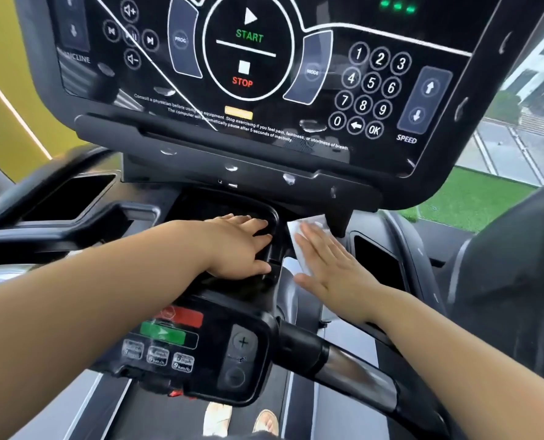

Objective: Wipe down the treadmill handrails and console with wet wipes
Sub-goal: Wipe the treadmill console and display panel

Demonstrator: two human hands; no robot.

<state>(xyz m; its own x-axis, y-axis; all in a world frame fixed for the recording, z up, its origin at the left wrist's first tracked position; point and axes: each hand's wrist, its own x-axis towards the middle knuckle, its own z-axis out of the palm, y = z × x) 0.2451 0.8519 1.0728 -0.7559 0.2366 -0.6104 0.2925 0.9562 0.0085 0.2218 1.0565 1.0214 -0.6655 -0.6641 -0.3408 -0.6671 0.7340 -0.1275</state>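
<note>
1. Left hand lies flat, fingers straight, on the black tray rim below the console.
2. Right hand, also flat, presses the white wet wipe onto grey housing just beside it.

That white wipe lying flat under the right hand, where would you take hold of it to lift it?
Probably the bare left edge of the wet wipe, pinched from above and from the left. It lies flat under the straight fingers of the right hand, so only an edge offers a grip, and the black console post crowds its right side.
</note>
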